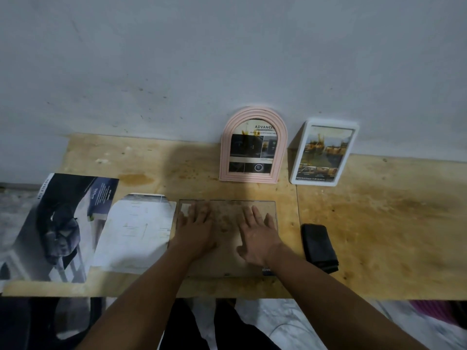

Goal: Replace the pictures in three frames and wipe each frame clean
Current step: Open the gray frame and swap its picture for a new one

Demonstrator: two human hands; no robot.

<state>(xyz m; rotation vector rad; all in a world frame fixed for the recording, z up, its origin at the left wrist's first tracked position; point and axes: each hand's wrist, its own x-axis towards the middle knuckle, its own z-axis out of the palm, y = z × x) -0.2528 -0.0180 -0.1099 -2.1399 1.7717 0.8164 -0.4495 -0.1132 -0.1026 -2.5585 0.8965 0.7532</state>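
Observation:
A flat rectangular frame [227,208] lies face down on the wooden table [366,223], its brown backing board up. My left hand [194,228] rests flat on the board's left part with fingers spread. My right hand [257,233] presses flat on its right part. A blue strip of picture shows at the frame's near right corner. A pink arched frame [252,145] leans on the wall behind, holding a printed picture. A white rectangular frame [324,154] with a landscape picture leans to its right.
A folded black cloth [319,246] lies right of the flat frame. A white printed sheet [137,233] lies to its left, and a large dark brochure [60,226] hangs over the table's left edge. The wall stands close behind.

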